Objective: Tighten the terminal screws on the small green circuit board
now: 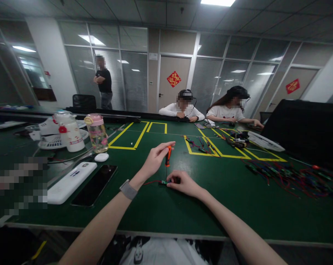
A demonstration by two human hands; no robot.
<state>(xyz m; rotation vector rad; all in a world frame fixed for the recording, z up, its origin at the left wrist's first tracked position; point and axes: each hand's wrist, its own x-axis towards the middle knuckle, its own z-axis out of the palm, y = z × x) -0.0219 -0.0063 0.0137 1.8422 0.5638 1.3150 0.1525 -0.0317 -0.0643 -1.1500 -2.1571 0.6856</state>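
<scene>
In the head view, my left hand (pixel 156 157) is closed around the handle of an orange and black screwdriver (pixel 168 157). The screwdriver stands upright, its thin shaft running down to a small green circuit board (pixel 163 182) on the table. My right hand (pixel 185 182) pinches the board's right side between thumb and fingers, holding it against the green tabletop. A red wire (pixel 150 182) leads off the board to the left. Whether the screwdriver's tip sits in a screw is too small to tell.
Left of my arm lie a black phone (pixel 95 185), a white power bank (pixel 72 183) and a white case (pixel 101 157). Bottles (pixel 97 134) stand behind them. A heap of wired boards (pixel 290 178) lies at right, near a black screen (pixel 301 136). Two people sit opposite; another stands.
</scene>
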